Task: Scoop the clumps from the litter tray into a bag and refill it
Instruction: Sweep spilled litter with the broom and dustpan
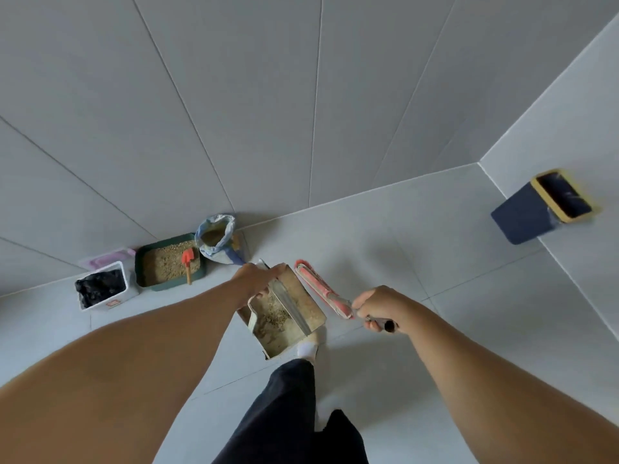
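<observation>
The green litter tray (142, 262) lies on the floor by the wall, filled with tan litter. A small red scoop (187, 259) rests in it. Right of the tray stands an open sack of litter (217, 241). To its left sits a white bin lined with a black bag (100, 291). My left hand (256, 279) grips the handle of a metal dustpan (288, 309) with litter grains in it, held above the floor. My right hand (378, 308) is closed around the handle of a pink broom (323, 289), whose head lies beside the dustpan.
A pink lid (110, 257) leans behind the white bin. A dark blue waste bin with a yellow rim (536, 209) stands at the right by the side wall. My legs in dark trousers and a white sock (308, 351) are below the dustpan. Grey floor tiles spread all around.
</observation>
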### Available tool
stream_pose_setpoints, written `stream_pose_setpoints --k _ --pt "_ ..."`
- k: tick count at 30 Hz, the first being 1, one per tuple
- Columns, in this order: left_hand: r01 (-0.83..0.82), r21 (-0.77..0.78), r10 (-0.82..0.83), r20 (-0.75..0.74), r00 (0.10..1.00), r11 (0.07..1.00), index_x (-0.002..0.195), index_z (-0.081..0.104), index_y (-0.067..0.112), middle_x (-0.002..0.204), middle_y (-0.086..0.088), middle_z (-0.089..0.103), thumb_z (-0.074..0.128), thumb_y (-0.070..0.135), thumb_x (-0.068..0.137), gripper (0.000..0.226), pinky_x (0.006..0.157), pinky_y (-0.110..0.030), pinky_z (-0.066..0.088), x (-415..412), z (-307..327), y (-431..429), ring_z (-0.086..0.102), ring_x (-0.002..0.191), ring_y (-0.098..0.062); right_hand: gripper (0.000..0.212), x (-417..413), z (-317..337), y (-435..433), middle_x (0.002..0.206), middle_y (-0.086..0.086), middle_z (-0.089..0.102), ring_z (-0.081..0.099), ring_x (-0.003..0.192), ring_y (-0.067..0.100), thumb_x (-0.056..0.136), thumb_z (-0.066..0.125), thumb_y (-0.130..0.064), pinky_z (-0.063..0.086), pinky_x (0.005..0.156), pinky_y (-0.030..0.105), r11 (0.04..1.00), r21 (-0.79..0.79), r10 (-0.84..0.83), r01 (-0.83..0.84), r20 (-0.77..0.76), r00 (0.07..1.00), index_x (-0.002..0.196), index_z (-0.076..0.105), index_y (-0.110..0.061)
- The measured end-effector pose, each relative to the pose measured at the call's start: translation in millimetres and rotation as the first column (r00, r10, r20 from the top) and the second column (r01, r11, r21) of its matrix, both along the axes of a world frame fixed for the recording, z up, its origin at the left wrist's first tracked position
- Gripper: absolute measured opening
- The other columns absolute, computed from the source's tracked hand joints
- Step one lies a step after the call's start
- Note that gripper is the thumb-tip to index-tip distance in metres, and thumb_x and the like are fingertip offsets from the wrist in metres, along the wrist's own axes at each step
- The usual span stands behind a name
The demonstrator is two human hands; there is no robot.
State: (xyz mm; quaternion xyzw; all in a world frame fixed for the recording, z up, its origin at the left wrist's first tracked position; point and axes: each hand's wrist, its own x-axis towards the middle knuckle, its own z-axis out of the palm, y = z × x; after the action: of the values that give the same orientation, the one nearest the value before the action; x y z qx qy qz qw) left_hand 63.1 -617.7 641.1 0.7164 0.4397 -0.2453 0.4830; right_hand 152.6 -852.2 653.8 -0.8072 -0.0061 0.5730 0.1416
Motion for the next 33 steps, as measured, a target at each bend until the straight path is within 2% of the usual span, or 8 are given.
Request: stream_pose_setpoints --k 6,10,15,20,23,26,31,33 --pt "0.129 0.047 -0.129 0.000 0.992 0.991 0.082 0.056 0.006 0.067 -0.004 0.051 0.063 0.046 0.084 0.040 0.052 -0.023 0.033 129.3 -3.4 -31.5 0.047 0.058 -0.016 0.031 87.4 13.7 -45.0 0.063 0.005 0.050 0.045 0.053 0.013 0.091 0.053 -0.009 0.023 0.047 0.023 0.915 -0.024 -0.403 0.403 -0.061 0.913 0.121 0.060 -0.005" --pt "0.228 0.157 -0.229 -0.011 0.973 0.961 0.074 0.051 0.008 0.069 -0.005 0.047 0.067 0.034 0.083 0.032 0.056 -0.025 0.034 212.8 -1.5 -59.1 0.046 0.062 -0.017 0.019 147.1 27.0 -68.1 0.059 0.005 0.048 0.041 0.043 0.010 0.087 0.050 -0.005 0.017 0.046 0.020 0.809 -0.005 -0.584 0.587 -0.121 0.803 0.101 0.059 -0.013" --pt "0.439 0.336 -0.423 -0.124 0.898 0.833 0.078 0.054 0.010 0.116 -0.016 0.058 0.065 0.033 0.080 0.026 0.092 -0.036 0.045 314.8 -6.7 -110.3 0.052 0.112 -0.030 0.023 220.0 39.6 -114.4 0.064 0.011 0.058 0.048 0.040 0.015 0.088 0.033 0.002 0.021 0.044 0.021 0.580 0.193 -0.766 0.792 -0.204 0.610 0.098 0.053 -0.003" --pt "0.539 0.457 -0.463 -0.277 0.842 0.707 0.120 0.054 0.010 0.130 -0.015 0.038 0.060 0.033 0.085 0.043 0.097 -0.036 0.039 395.0 -15.3 -156.8 0.038 0.117 -0.031 0.031 297.3 49.6 -164.7 0.095 0.029 0.071 0.073 0.069 0.031 0.096 0.028 0.002 0.045 0.052 0.026 0.469 0.357 -0.789 0.808 -0.241 0.565 0.105 0.057 -0.001" --pt "0.553 0.479 -0.463 -0.301 0.833 0.682 0.118 0.055 0.015 0.126 -0.015 0.043 0.062 0.036 0.086 0.040 0.092 -0.035 0.037 440.4 -23.0 -178.7 0.038 0.113 -0.028 0.024 336.8 52.7 -193.3 0.102 0.028 0.071 0.073 0.090 0.035 0.101 0.037 0.002 0.058 0.067 0.033 0.491 0.442 -0.728 0.751 -0.266 0.632 0.116 0.055 -0.003" --pt "0.552 0.475 -0.501 -0.243 0.831 0.685 0.112 0.058 0.016 0.115 -0.013 0.053 0.064 0.033 0.084 0.033 0.084 -0.035 0.038 482.3 -25.9 -195.7 0.045 0.098 -0.026 0.023 373.7 46.7 -220.6 0.107 0.031 0.068 0.073 0.091 0.033 0.100 0.047 0.002 0.061 0.068 0.033 0.505 0.510 -0.720 0.697 -0.196 0.665 0.122 0.051 -0.002" --pt "0.700 0.465 -0.709 -0.194 0.678 0.542 0.115 0.057 0.010 0.110 -0.009 0.063 0.064 0.018 0.086 0.030 0.073 -0.030 0.042 566.2 -8.4 -232.5 0.058 0.105 -0.028 0.016 448.4 34.1 -261.3 0.095 0.024 0.072 0.072 0.067 0.019 0.101 0.050 -0.014 0.055 0.053 0.022 0.660 0.486 -0.709 0.573 0.151 0.689 0.112 0.059 -0.008" --pt "0.735 0.462 -0.757 -0.185 0.627 0.496 0.118 0.056 0.010 0.115 -0.009 0.061 0.064 0.017 0.087 0.033 0.080 -0.031 0.045 592.2 -3.7 -243.7 0.057 0.107 -0.028 0.011 470.6 31.6 -274.2 0.082 0.006 0.074 0.069 0.057 0.007 0.098 0.055 -0.022 0.052 0.051 0.018 0.789 0.409 -0.599 0.459 0.347 0.721 0.103 0.063 -0.016"
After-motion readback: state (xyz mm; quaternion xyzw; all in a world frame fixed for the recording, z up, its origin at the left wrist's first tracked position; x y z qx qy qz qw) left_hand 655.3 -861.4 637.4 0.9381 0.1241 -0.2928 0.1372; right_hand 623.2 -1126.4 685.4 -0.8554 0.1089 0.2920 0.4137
